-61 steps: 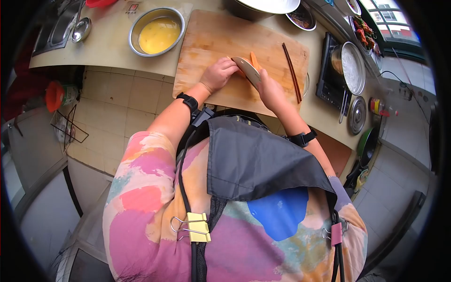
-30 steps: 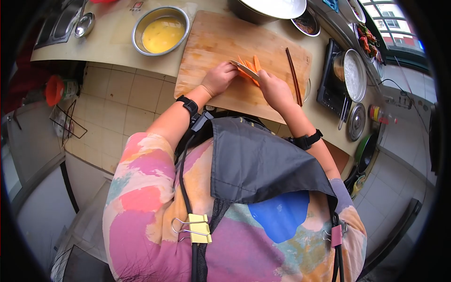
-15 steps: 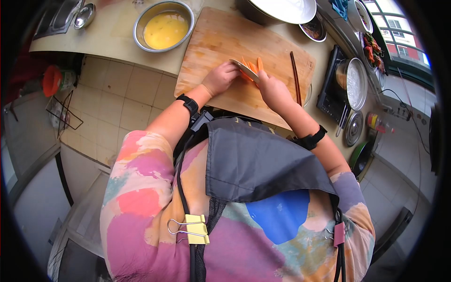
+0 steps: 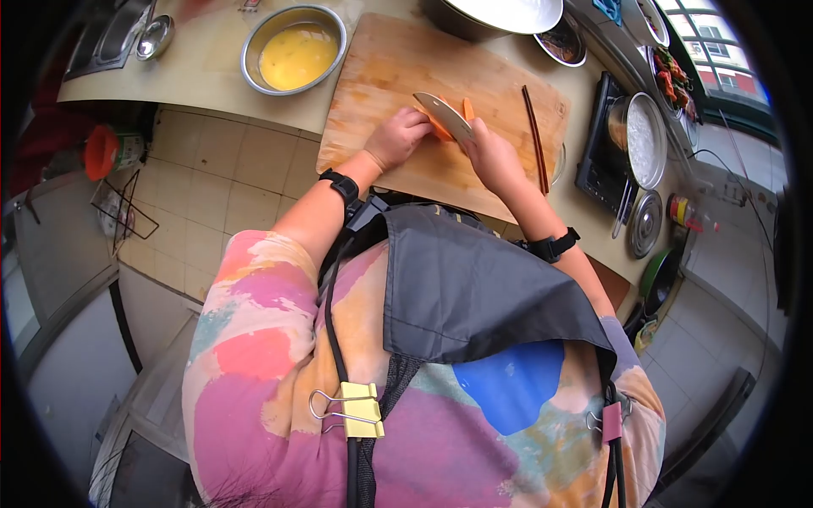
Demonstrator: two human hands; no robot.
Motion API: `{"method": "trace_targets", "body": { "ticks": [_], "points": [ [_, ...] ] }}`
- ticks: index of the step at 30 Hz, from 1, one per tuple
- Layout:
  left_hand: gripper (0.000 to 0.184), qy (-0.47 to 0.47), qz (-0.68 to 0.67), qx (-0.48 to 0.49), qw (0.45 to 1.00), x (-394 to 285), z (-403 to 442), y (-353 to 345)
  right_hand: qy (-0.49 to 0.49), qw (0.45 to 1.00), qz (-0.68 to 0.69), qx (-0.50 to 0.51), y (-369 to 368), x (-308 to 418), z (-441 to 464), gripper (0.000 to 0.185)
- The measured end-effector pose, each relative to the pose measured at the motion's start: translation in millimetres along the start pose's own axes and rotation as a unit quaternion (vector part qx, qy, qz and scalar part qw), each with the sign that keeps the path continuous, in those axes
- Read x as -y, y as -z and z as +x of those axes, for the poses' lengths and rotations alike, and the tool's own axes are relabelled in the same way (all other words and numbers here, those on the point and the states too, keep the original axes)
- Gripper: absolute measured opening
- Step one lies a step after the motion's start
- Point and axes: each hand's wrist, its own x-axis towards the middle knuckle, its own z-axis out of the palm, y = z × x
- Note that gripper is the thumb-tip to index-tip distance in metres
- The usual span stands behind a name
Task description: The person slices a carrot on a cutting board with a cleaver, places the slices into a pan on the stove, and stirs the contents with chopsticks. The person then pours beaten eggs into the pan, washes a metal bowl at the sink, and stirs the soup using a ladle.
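My right hand [image 4: 493,159] is closed round the handle of a kitchen knife [image 4: 444,115], its broad blade tilted and pointing up-left over the wooden cutting board [image 4: 406,59]. Orange carrot [image 4: 439,132], partly sliced, lies under and beside the blade. Curled against the carrot's left side, the fingers of my left hand [image 4: 398,140] hold it down on the board; the blade hides part of it. Another carrot piece [image 4: 468,108] shows just beyond the knife.
Brown chopsticks [image 4: 535,135] lie on the board's right side. A metal bowl of beaten egg [image 4: 298,57] stands to the left. On the right, a pan of bubbling liquid [image 4: 641,140] sits on a black cooktop [image 4: 600,161], with a glass lid [image 4: 645,224] nearby.
The knife's blade has turned so its broad face shows more. Fewer carrot slices are visible around it. Both hands remain in nearly the same place, and the view has shifted slightly.
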Motion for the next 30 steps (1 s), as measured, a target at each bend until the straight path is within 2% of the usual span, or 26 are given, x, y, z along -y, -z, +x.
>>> {"method": "trace_targets", "body": {
  "ticks": [5, 7, 12, 18, 20, 24, 26, 30],
  "points": [
    [0.017, 0.0, 0.008, -0.006, 1.0, 3, -2, -1, 0.001, 0.995, -0.071, 0.073, 15, 13, -2, 0.017],
    [0.022, 0.002, -0.006, -0.001, 1.0, 3, -3, -1, 0.002, 0.994, -0.078, 0.081, 13, 14, 0, 0.018],
    [0.02, 0.009, 0.0, 0.009, 1.0, 6, -5, -2, -0.003, 0.991, -0.083, 0.101, 10, 18, 4, 0.018],
    [0.02, 0.012, -0.019, 0.0, 1.0, 4, 0, -1, 0.032, 0.998, -0.057, 0.019, -21, 4, 20, 0.021],
    [0.02, 0.007, -0.024, 0.009, 1.0, 3, -2, -2, -0.008, 0.999, 0.044, -0.001, -17, -4, 19, 0.027],
    [0.022, 0.004, -0.019, 0.004, 1.0, 5, -4, -3, -0.065, 0.988, 0.14, 0.003, -23, -17, 26, 0.034],
    [0.021, 0.013, -0.022, 0.014, 1.0, 4, -4, -2, -0.021, 1.0, 0.017, -0.015, -23, -6, 29, 0.033],
    [0.021, 0.018, -0.006, 0.016, 1.0, 7, -6, -5, -0.019, 0.999, -0.022, 0.014, -14, 7, 30, 0.032]
  ]
}}
